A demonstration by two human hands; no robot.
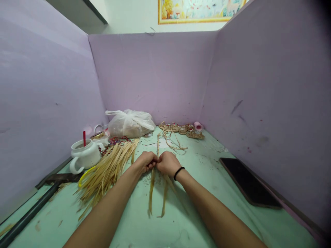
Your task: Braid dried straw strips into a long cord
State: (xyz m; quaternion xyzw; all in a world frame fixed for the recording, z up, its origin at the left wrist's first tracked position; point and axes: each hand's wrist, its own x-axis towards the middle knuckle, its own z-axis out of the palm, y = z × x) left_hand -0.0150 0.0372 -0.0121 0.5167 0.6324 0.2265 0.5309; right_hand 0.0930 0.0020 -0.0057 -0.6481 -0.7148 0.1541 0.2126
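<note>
My left hand and my right hand meet at the middle of the table, both with fingers pinched on a narrow straw braid. The braided length runs away from me beyond my fingertips. Loose flat straw strands hang from under my hands toward me, some blurred on the right. A black band circles my right wrist. My fingers hide the exact spot where the strands cross. Left of my left hand lies a large bundle of pale straw strips.
A white two-handled pot with a red stick stands left, near a hammer. Behind are a tied white plastic bag, coiled straw pieces, loose braided cord and a pink roll. A dark phone or tablet lies right. Lilac panels enclose the table.
</note>
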